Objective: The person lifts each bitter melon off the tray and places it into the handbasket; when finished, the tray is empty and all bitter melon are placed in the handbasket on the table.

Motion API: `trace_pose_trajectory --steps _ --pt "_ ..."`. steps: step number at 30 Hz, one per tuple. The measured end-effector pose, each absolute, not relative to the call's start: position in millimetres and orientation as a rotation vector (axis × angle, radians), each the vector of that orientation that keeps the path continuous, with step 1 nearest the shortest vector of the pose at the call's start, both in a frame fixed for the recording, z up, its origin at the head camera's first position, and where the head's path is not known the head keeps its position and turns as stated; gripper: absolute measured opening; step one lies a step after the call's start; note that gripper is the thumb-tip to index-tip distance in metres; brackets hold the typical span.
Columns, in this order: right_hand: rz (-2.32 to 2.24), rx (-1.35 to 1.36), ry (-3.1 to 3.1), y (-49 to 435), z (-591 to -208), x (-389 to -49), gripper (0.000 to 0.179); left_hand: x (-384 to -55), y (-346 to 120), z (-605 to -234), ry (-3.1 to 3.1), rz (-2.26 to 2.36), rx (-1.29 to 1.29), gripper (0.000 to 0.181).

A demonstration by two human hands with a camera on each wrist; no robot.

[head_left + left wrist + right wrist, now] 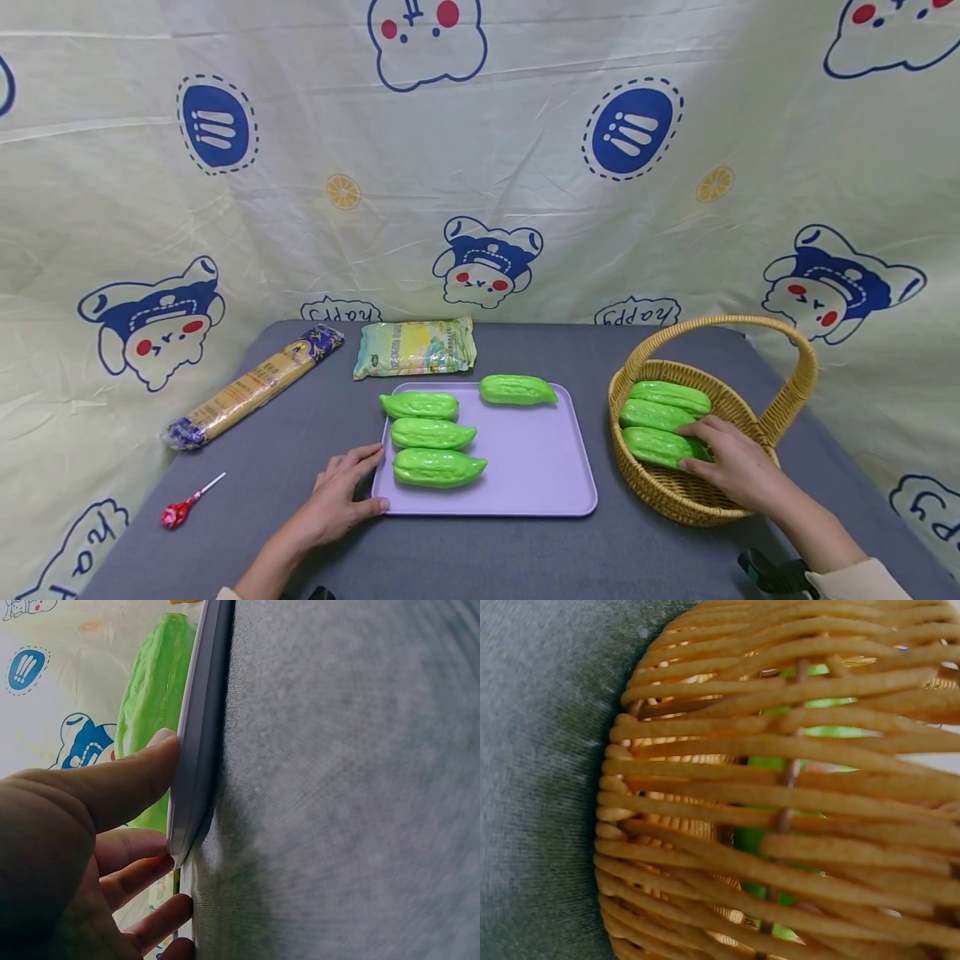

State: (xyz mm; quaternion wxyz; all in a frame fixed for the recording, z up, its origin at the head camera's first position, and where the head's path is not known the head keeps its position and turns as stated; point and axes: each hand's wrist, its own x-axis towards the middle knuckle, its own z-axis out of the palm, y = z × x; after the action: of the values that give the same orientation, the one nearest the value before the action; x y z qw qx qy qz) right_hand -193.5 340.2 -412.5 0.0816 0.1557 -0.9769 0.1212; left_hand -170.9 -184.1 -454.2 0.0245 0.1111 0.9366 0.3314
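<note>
On the lilac tray (525, 467) lie several green bitter melons: three stacked in a column at the left, the nearest bitter melon (439, 468) among them, and another bitter melon (517, 389) at the far edge. My left hand (339, 493) touches the tray's left side, thumb at the near corner and fingers along the rim. Inside the wicker basket (652, 493), three more bitter melons lie side by side. My right hand (731, 461) reaches in and holds the right end of the nearest one (660, 447) between thumb and fingers. In the right wrist view, basket weave (780, 802) hides that hand.
A pack of noodles (255, 387) lies slanted at the left, with a red lollipop (180, 510) nearer. Behind the tray is a yellow-green packet (415, 348). The basket's tall handle (797, 375) arches above it. A printed curtain hangs behind the grey table.
</note>
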Motion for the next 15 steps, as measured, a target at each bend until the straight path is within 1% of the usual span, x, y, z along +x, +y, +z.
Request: trace_pose_trajectory --steps 15 --pt "0.315 0.484 -2.890 339.2 -414.1 -194.4 0.042 -170.2 -184.4 -454.7 2.908 1.029 0.349 0.070"
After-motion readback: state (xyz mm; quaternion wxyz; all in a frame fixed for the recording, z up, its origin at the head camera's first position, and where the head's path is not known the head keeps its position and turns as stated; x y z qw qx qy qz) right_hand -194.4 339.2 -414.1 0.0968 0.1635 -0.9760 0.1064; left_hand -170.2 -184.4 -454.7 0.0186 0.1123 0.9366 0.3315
